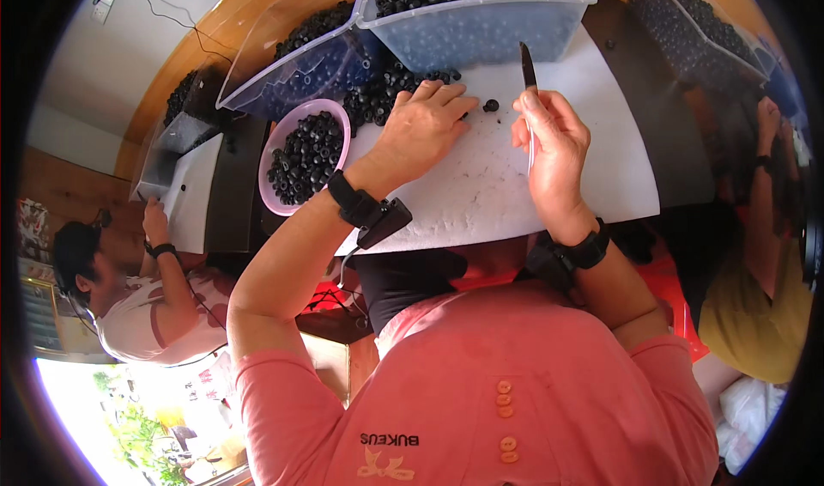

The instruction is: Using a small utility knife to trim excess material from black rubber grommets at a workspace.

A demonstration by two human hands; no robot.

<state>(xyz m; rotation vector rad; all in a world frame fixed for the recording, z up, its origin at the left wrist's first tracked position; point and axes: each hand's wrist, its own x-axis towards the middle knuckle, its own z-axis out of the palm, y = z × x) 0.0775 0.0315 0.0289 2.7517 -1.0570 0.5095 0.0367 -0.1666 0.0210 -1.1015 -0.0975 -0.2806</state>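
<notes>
My left hand point(427, 125) lies with its fingers stretched out on the white board point(515, 185), at the right edge of a pile of small black ring-shaped pieces point(371, 100). A bit of something black shows by its fingertips; its thumb is mostly hidden. My right hand point(554, 138) is closed round the pale handle of a knife point(528, 67), whose dark blade points away from me. Between the two hands sits a single black piece point(490, 106), with tiny dark crumbs near it. To the left stands a pink bowl point(267, 173) full of the same pieces.
At the board's far edge stands a clear bin point(481, 44) heaped with black pieces, beside a tilted clear bin point(283, 91). Another bin point(704, 44) is at far right. One co-worker point(146, 297) sits left, another point(755, 280) right.
</notes>
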